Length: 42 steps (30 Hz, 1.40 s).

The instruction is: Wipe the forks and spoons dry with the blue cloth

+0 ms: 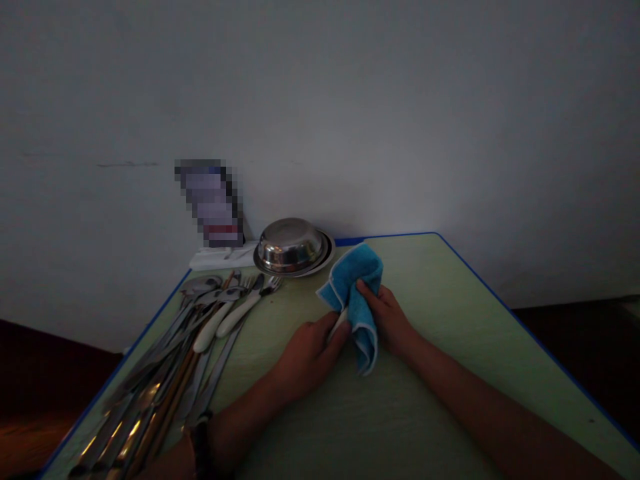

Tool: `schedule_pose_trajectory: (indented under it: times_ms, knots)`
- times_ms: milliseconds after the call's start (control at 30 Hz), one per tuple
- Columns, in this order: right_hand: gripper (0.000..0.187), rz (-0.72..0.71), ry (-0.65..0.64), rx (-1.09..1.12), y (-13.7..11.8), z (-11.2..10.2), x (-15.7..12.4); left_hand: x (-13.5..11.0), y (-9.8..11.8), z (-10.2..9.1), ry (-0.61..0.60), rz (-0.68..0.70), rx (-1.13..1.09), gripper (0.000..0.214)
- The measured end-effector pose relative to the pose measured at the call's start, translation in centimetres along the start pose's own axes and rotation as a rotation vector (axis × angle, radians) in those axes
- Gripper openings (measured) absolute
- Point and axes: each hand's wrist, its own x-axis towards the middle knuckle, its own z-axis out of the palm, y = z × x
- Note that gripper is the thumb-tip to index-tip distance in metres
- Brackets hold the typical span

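Over the middle of the table, my left hand [316, 350] is closed around the white handle [340, 321] of a piece of cutlery. Its far end is wrapped in a blue cloth [356, 270] with a pale edge, so I cannot tell which kind it is. My right hand [390, 317] grips the cloth from the right, thumb on top, around the hidden end. Left of my hands lie a fork [250, 303] and a knife [215, 327], both with white handles, beside a pile of metal cutlery [150, 393].
An upside-down metal bowl [290, 247] rests at the table's back edge, with another metal rim beneath it. A blurred-out upright screen [213, 207] leans by the wall [400, 133] behind a white packet [223, 257]. The pale green table [450, 320] has a blue edge.
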Motion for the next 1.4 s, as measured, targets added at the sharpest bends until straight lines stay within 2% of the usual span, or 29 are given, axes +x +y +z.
schedule_pose_trajectory:
  times_ms: [200,433,567,800,867,967,1033,1200,1300,1400]
  knots:
    - [0.023,0.033,-0.136,0.013,-0.2,-0.5,0.1,-0.2,0.0,-0.1,0.002,0.007,-0.060,0.035]
    - [0.020,-0.006,-0.071,0.018,-0.5,-0.1,-0.2,0.0,-0.1,0.0,0.008,-0.007,0.017,0.032]
    - [0.019,-0.031,-0.085,-0.016,-0.7,0.1,-0.1,-0.2,0.1,0.1,0.003,0.012,0.043,0.032]
    - [0.030,-0.047,-0.048,-0.096,-0.9,0.1,-0.1,-0.4,0.4,0.1,-0.064,0.005,0.023,0.033]
    - [0.032,-0.036,-0.002,-0.051,-0.9,0.1,-0.1,-0.3,0.3,0.1,-0.058,0.002,-0.009,0.033]
    - [0.032,0.059,0.070,0.143,-0.9,0.1,0.2,-0.3,0.1,0.1,0.005,0.012,-0.086,0.026]
    - [0.032,0.117,0.073,0.247,-1.0,0.0,0.4,-0.4,0.0,0.2,0.059,0.031,-0.158,0.021]
    - [0.033,0.132,0.068,0.339,-1.3,-0.1,0.5,-1.1,0.0,0.5,0.081,0.158,-0.264,0.031]
    - [0.037,0.156,0.065,0.384,-1.3,-0.2,0.6,-1.5,0.2,0.5,0.071,0.233,-0.225,0.027]
    - [0.035,0.185,0.071,0.389,-1.2,-0.4,0.8,-1.5,0.1,0.6,0.122,0.243,-0.195,0.020]
